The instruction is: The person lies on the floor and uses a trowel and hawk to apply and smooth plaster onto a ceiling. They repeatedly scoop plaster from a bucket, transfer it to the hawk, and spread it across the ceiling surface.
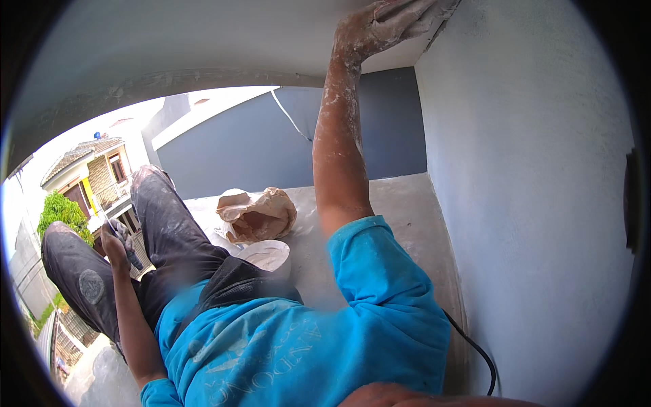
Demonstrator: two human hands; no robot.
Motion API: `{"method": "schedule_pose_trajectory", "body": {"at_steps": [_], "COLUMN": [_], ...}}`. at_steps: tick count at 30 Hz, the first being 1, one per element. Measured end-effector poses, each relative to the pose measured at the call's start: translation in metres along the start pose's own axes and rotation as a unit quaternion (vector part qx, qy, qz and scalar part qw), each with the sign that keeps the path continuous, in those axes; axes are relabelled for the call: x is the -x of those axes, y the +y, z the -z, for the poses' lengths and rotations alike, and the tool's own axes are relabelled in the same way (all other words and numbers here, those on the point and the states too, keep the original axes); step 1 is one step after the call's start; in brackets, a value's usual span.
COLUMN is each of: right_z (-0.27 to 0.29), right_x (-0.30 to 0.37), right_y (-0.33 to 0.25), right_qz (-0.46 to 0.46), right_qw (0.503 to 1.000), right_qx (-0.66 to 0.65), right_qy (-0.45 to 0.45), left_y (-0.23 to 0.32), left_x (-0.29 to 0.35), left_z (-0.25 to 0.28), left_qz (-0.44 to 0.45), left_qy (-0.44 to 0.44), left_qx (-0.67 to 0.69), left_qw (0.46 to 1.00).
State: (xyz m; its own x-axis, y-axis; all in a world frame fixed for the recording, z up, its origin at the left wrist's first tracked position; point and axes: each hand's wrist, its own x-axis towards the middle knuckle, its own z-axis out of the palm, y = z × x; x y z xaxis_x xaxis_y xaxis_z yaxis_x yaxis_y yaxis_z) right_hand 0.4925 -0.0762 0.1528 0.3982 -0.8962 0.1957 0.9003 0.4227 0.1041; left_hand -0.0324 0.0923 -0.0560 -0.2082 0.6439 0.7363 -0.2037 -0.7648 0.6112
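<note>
My right arm is raised, and my right hand (397, 24), coated in pale dust, is up where the ceiling meets the right wall. Its fingers are pressed together over a thin, dark-edged flat strip (437, 35) against that corner; the upper part of the hand is cut off by the frame edge. Low on the left, my left hand (116, 247) is closed beside my bent knees. Something greyish is at its fingers, too small to name. Near my hip are an open, crumpled brown paper bag (274, 210) and a white bucket (277, 256) with pale material in it.
A smooth whitish wall (522, 169) rises close on my right, with a low ceiling (224, 41) overhead. A black cable (480, 346) curves along the wall's foot. A grey-blue wall (251, 136) stands beyond. At left, the space opens toward a house (102, 169) and a tree (64, 214).
</note>
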Motion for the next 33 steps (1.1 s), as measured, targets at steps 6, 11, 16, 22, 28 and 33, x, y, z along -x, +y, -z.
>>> {"method": "schedule_pose_trajectory", "body": {"at_steps": [6, 11, 16, 22, 28, 33], "right_z": [0.039, 0.082, 0.069, 0.063, 0.044, 0.041], "right_x": [0.023, 0.052, 0.010, -0.031, -0.033, -0.039], "right_y": [-0.014, -0.030, -0.016, -0.062, -0.085, -0.104], "right_qz": [0.090, -0.334, -0.478, -0.421, -0.345, -0.311], "right_qw": [0.988, 0.920, 0.849, 0.847, 0.893, 0.910], "right_qx": [0.016, -0.167, -0.225, -0.316, -0.276, -0.260], "right_qy": [-0.127, -0.122, -0.024, -0.075, -0.089, -0.086], "left_y": [0.000, 0.010, 0.003, 0.004, 0.009, 0.008], "left_x": [0.001, 0.010, 0.002, 0.006, 0.011, 0.007], "left_z": [-0.004, -0.010, -0.005, -0.001, -0.007, -0.005], "left_qz": [-0.005, 0.015, 0.005, -0.011, -0.003, 0.000], "left_qy": [0.003, 0.006, -0.009, 0.013, 0.026, 0.010], "left_qx": [-0.019, -0.013, -0.008, -0.011, -0.020, -0.017], "left_qw": [1.000, 1.000, 1.000, 1.000, 0.999, 1.000]}}
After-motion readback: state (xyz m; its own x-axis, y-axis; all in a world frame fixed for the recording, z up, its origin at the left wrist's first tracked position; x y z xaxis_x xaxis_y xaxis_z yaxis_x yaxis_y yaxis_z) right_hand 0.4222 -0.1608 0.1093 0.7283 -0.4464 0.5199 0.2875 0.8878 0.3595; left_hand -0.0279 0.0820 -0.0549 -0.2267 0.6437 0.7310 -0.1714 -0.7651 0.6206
